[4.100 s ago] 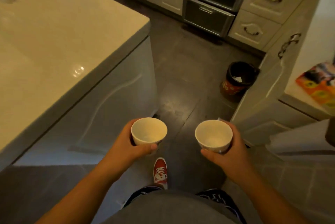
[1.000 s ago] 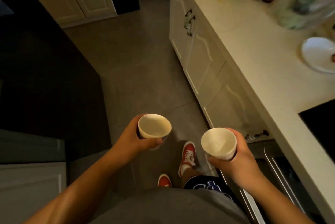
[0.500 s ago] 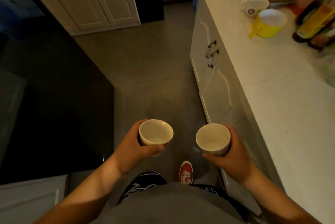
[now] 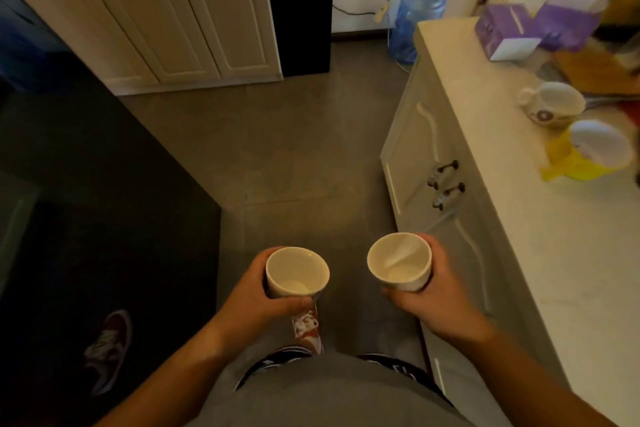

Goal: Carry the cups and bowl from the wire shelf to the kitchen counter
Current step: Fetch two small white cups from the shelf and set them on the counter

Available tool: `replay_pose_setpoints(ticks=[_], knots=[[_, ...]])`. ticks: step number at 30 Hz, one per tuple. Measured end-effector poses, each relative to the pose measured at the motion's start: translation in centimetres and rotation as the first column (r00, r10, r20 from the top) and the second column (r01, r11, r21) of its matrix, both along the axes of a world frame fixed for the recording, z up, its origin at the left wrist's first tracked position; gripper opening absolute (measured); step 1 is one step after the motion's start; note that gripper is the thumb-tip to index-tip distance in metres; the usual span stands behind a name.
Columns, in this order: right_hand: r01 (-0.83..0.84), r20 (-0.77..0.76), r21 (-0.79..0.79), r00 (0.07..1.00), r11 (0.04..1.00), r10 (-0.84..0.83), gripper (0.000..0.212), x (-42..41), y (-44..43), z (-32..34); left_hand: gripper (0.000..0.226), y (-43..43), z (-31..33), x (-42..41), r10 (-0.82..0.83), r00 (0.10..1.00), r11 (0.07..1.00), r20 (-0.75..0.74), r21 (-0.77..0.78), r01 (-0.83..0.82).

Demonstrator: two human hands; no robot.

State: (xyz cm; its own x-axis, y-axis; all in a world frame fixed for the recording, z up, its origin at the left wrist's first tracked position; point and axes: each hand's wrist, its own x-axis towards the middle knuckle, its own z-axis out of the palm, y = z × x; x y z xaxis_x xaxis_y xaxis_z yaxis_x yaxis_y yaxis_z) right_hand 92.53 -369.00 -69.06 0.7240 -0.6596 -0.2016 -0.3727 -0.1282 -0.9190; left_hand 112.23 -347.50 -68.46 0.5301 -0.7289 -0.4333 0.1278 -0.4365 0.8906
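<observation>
I hold two small cream cups upright at waist height over the floor. My left hand [image 4: 254, 300] is wrapped around the left cup [image 4: 297, 271]. My right hand [image 4: 433, 305] grips the right cup [image 4: 399, 261], which sits just left of the counter's cabinet front. Both cups look empty. The pale kitchen counter [image 4: 540, 239] runs along my right side, its top level with or slightly above the cups. No bowl or wire shelf is in view.
On the counter stand a white mug [image 4: 550, 107], a yellow cup [image 4: 592, 154] and purple boxes [image 4: 509, 30]. A blue water jug [image 4: 415, 20] stands at the counter's far end. A dark glossy surface [image 4: 86, 219] fills the left. Cream cabinet doors [image 4: 194, 11] lie ahead.
I have walked along the counter; the mug, yellow cup and purple boxes have shifted down and right in view, and the water jug has appeared. Both hands keep their cups.
</observation>
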Motion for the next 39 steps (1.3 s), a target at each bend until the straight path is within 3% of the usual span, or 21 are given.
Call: replay_pose_setpoints(ticks=[11,27,34,39], knots=[[0.28,-0.087,0.0,0.956,0.96,-0.279,0.085,2.6,-7.8,2.3,0.085,-16.8,0.7,10.8,-0.239,0.969,0.971,-0.056,-0.028,0.238],[0.552,0.0,-0.047,0.833,0.832,-0.553,0.088,3.4,-26.6,2.2,0.08,-45.1,2.8,11.4,-0.55,0.835,0.835,-0.009,-0.044,0.549],[0.67,-0.001,-0.067,0.741,0.739,-0.672,0.09,4.1,-29.4,2.4,0.081,-52.1,3.0,11.6,-0.696,0.718,0.717,-0.02,-0.058,0.694],[0.776,-0.009,-0.121,0.622,0.618,-0.783,0.086,6.1,-29.9,2.6,0.082,-57.0,2.9,13.2,-0.814,0.581,0.58,-0.006,-0.063,0.812]])
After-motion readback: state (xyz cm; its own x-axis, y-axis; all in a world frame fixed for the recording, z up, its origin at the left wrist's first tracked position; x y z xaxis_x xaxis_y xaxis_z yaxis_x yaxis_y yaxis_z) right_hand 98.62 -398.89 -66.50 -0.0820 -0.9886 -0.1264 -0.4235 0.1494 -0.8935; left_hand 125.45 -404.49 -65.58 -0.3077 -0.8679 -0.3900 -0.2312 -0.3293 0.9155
